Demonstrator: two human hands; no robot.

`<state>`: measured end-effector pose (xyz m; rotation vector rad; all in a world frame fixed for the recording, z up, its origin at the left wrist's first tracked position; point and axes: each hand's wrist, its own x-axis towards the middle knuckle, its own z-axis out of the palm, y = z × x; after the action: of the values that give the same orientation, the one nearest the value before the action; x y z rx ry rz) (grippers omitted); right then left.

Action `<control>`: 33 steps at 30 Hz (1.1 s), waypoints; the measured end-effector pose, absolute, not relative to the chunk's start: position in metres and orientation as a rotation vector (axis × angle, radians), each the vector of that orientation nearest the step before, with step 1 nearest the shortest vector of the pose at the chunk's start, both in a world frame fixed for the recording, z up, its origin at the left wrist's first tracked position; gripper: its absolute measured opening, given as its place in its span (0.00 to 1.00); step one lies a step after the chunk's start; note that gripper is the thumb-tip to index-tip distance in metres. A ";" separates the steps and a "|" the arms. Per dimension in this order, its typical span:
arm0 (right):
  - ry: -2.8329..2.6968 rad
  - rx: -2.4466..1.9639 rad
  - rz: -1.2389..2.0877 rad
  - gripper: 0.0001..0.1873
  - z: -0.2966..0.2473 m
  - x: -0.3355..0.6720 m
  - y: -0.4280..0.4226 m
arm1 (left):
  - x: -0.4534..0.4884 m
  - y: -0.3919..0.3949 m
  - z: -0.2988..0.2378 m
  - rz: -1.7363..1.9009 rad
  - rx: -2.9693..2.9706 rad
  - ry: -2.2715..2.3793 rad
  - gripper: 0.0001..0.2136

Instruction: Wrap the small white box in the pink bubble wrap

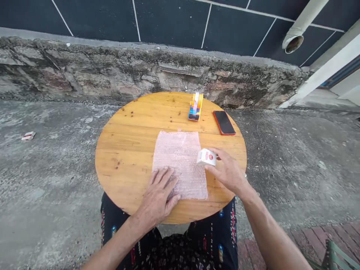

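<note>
A pinkish sheet of bubble wrap (182, 161) lies flat on the round wooden table (123, 150). My left hand (159, 193) rests on its lower left part, fingers spread and flat. At the sheet's right edge, my right hand (226, 168) grips a small white box (207, 156) with red print between thumb and fingers. The box is slightly tilted; whether its underside touches the sheet I cannot tell.
A yellow and blue tape dispenser (195, 107) stands near the table's far edge. To its right lies a phone (224, 122) with a red case. A stone-based wall (140, 75) runs behind the table. A crumpled packet (28, 136) lies on the ground at left.
</note>
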<state>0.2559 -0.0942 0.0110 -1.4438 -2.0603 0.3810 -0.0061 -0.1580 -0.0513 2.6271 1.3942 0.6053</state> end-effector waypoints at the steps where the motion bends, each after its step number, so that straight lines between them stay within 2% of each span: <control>1: -2.109 -1.381 0.401 0.25 0.012 0.244 -0.093 | -0.006 -0.158 -0.053 0.623 2.616 1.399 0.19; 9: -2.280 -1.238 0.491 0.27 -0.006 0.186 -0.067 | -0.007 -0.160 -0.054 0.717 2.522 1.420 0.20; 33: -2.380 -1.257 0.452 0.26 -0.011 0.184 -0.074 | -0.008 -0.158 -0.049 0.812 2.443 1.391 0.18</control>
<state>0.1839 -0.0737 -0.0108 -1.2573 -2.3800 0.4516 -0.0076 -0.1585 -0.0486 2.4427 1.3906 0.8125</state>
